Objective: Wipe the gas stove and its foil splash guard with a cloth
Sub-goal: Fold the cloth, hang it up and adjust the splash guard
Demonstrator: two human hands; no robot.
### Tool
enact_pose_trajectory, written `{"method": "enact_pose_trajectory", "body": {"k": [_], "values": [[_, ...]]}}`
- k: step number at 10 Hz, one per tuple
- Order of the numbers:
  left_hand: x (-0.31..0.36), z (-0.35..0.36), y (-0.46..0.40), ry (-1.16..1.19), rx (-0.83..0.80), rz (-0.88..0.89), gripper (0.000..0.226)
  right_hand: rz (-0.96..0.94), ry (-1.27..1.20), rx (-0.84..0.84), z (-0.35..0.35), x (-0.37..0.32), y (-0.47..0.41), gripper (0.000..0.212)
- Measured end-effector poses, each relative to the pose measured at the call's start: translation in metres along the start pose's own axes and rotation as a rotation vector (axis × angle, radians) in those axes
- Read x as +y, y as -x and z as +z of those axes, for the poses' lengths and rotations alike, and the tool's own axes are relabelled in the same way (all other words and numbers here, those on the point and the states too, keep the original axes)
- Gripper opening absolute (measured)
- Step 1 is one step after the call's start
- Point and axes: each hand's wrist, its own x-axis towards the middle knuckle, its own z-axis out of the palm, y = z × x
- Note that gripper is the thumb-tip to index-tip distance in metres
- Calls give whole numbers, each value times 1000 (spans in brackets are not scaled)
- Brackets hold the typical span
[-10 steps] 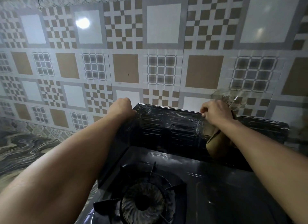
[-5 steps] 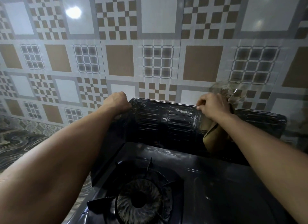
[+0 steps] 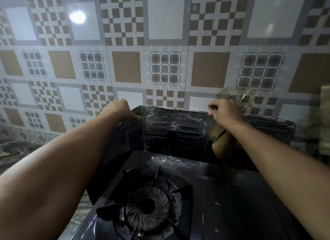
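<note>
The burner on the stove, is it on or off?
Off. The burner looks dark, with no flame or glow, while both hands grip the foil guard behind it.

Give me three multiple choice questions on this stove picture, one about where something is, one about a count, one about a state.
1. Where is the left hand?
A. on the burner
B. on the splash guard's top left corner
C. on the counter

2. How many burners show?
A. one
B. two
C. three

3. What is the right hand doing?
A. hanging idle
B. pressing the wall
C. gripping the guard's top edge

Answers: B, it grips the foil splash guard there; A, only one burner is visible; C, its fingers curl over the edge.
</note>
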Motion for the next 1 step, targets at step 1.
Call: {"method": "enact_pose_trajectory", "body": {"k": [1], "values": [[-6,-9,6,6,-33,-10,62,14,-37,28,-16,1,9,25]]}}
